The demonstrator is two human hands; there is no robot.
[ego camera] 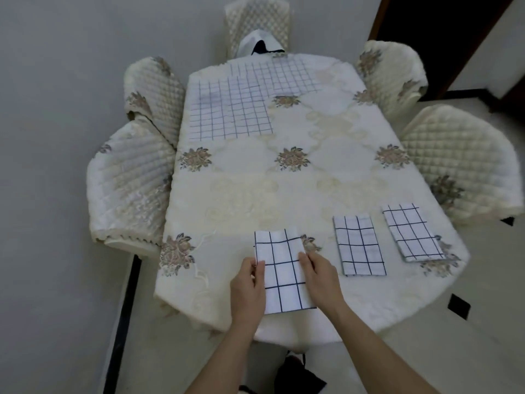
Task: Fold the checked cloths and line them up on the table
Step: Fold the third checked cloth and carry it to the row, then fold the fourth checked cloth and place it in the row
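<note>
Cloth in hand first: a folded checked cloth (284,271) lies at the table's six o'clock edge, its near end reaching almost to the rim. The left hand (247,285) pinches the cloth's nine o'clock edge, thumb on top and fingers curled beneath. The right hand (321,275) has its fingers close together on the three o'clock edge; whether they pinch or only press I cannot tell.

Toward four o'clock lie a second folded cloth (359,244) and, beyond it, a third folded cloth (412,231), apart from each other. The third is turned a little off the second's line. At eleven o'clock on the table (255,180) an unfolded cloth (227,109) lies flat, with another unfolded cloth (295,75) overlapping it at twelve. Padded chairs (454,155) ring the table.

The held cloth looks folded and ready to place. The risks I see:
- A sideways slide may drag the layers apart, since only the edges are held.
- Set down where it is, it would sit lower than its neighbours and break the row.
- So close to the rim, it could slip off.
</note>
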